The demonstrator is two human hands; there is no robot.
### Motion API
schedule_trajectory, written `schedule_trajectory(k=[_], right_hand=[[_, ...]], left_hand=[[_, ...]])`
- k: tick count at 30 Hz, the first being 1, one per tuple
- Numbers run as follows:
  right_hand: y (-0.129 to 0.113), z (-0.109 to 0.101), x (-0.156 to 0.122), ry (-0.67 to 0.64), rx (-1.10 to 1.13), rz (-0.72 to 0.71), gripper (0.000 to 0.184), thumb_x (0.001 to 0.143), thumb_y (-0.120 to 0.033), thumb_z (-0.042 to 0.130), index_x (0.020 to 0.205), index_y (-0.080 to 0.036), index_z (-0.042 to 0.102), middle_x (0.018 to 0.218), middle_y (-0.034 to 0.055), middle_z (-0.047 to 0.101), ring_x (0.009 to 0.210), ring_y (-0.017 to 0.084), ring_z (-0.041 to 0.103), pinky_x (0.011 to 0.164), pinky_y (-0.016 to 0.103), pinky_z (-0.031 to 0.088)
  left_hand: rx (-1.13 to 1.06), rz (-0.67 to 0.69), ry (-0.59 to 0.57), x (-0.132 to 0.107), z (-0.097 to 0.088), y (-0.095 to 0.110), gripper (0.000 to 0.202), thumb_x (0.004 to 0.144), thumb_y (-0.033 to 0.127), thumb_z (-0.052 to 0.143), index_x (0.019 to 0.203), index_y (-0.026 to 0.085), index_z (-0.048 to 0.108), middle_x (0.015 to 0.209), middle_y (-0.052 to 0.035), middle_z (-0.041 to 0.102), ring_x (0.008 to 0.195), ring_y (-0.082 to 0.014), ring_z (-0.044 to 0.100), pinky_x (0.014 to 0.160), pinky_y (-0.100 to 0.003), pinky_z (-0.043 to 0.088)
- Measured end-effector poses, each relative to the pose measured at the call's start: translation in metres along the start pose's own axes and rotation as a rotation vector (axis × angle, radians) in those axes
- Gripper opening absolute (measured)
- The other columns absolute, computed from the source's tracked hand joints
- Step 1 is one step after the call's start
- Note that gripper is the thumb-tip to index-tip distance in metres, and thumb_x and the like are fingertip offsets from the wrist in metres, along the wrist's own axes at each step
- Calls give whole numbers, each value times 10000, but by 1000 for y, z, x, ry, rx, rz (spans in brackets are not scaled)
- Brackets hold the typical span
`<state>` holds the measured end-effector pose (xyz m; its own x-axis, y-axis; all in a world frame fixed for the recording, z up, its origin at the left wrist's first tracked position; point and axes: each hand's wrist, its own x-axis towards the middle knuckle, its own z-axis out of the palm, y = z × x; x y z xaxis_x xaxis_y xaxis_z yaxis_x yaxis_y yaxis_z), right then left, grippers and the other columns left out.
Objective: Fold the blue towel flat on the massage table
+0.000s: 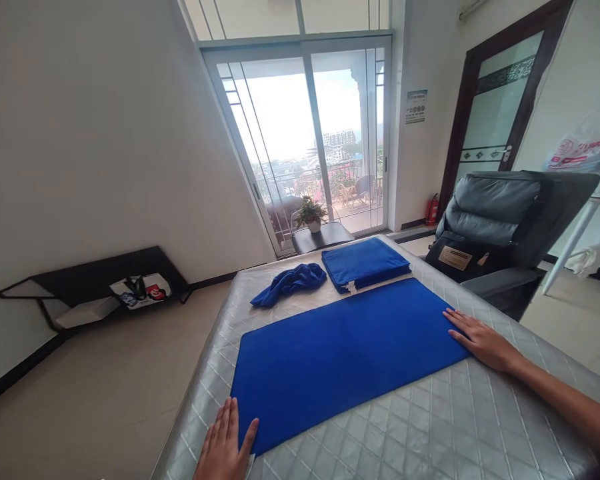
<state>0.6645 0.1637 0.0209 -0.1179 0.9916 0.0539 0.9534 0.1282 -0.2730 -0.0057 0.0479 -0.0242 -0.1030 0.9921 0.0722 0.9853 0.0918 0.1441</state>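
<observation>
A blue cloth [345,360] lies spread flat as a long rectangle across the silver quilted mattress [405,433]. At its near left corner rests my left hand [225,440], fingers stretched out and thumb apart. My right hand [480,340] lies flat on the cloth's right edge with its fingers extended. Beyond the spread cloth, a crumpled blue cloth [293,283] sits on the left. To the right of that is a stack of folded blue cloths [365,261], with a small white tag at its near edge.
A dark armchair [495,220] with a black bag [455,257] on it stands at the mattress's right. Behind the far edge, a potted plant [311,212] sits on a chair. A black rack [95,280] is on the left floor. Sliding glass doors [310,133] close the far side.
</observation>
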Motion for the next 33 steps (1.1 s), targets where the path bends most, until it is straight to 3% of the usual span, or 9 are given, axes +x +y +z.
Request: schedule_trajectory(k=[3,8,11,15,18,22,26,29,33], right_hand=[[3,2,1,-5,-22,-19,748,978,-627,228,1579,-191,314,1633,56,262,1514,219,189,1245,413,138],[-1,0,1,-35,-89,-26,744,986,-577,184,1583,-145,289,1644,69,233,1518,217,179,1242,413,140],[-6,-3,2,-63,-146,4,721,984,-537,184,1589,-156,269,1649,62,221,1517,217,184,1235,424,158],[-9,-8,2,-78,-198,-9,693,994,-500,195,1588,-150,270,1647,69,226,1513,219,200,1224,423,190],[-15,-9,0,-27,-210,-39,661,1000,-452,219,1582,-145,285,1651,74,204,1521,247,165,1227,480,155],[-43,-2,-13,87,-178,-172,614,1022,-442,213,1561,-184,355,1648,54,214,1523,240,158,1230,471,138],[-73,9,-36,-44,-87,-284,613,1025,-527,231,1558,-251,358,1635,31,252,1513,244,200,1219,488,173],[-80,15,-51,-91,-52,-300,612,1025,-527,238,1563,-253,338,1633,32,250,1516,254,182,1223,509,139],[-79,14,-63,-111,-42,-291,614,1023,-524,245,1572,-253,300,1638,23,226,1521,250,155,1230,509,115]], left_hand=[[29,-15,25,0,-4,9,844,938,567,215,1534,-29,251,1598,-240,283,1497,-329,264,1208,-534,247],[140,114,4,0,-8,9,681,965,491,236,1465,84,454,1584,-208,349,1486,-344,285,1188,-540,264],[188,172,-3,1,-12,5,635,965,464,255,1436,116,499,1584,-192,361,1488,-342,284,1186,-539,264],[205,48,0,-1,-20,10,759,956,532,252,1491,9,379,1591,-222,322,1487,-315,298,1205,-496,254],[233,-17,62,-4,-24,34,800,966,549,224,1511,-31,312,1604,-225,283,1490,-311,292,1223,-486,214],[194,63,38,-7,-24,98,716,1009,536,172,1556,85,271,1638,-149,225,1515,-267,226,1228,-468,203],[188,74,-70,-14,-24,155,647,1027,526,171,1587,204,179,1667,-69,111,1538,-255,119,1234,-498,150],[212,18,-179,-24,-29,169,612,1031,497,177,1589,251,121,1670,-28,54,1543,-264,62,1226,-562,112],[192,-24,-262,-36,-36,168,606,1029,494,178,1583,282,53,1668,6,1,1544,-256,14,1221,-591,75]])
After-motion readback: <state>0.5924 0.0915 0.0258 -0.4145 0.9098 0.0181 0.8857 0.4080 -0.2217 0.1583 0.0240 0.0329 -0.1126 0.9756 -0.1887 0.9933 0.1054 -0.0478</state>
